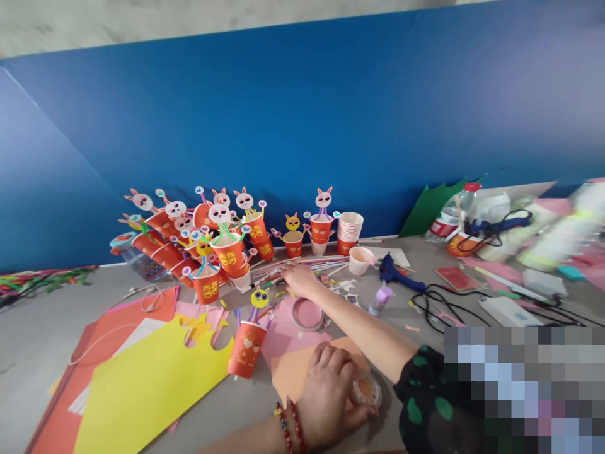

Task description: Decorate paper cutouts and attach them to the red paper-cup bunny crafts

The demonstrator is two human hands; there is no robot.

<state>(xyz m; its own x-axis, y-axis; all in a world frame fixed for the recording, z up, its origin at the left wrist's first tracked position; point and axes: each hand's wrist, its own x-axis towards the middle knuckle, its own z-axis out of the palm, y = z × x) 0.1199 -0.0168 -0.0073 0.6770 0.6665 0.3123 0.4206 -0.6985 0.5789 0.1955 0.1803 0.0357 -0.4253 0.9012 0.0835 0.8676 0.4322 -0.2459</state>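
My left hand (328,384), with red bead bracelets at the wrist, rests over orange paper (293,372). Its thumb and index finger close around a small roll of tape (367,389). My right hand (300,281) reaches far across the table to a pile of paper straws (326,260). Its fingers are bent together at the straws, and what they pinch is hidden. Between the hands a larger tape roll (307,313) lies on pink paper (283,325). A red paper cup (247,349) with a yellow animal head on purple stems stands left of my left hand, slightly tilted.
Several red cups with animal heads (227,252) crowd the back left. Stacked paper cups (350,230) stand near the blue wall. On the right are a blue glue gun (399,272), glue bottle (380,300), black cables (432,306) and water bottle (454,214). Yellow paper (151,378) lies left.
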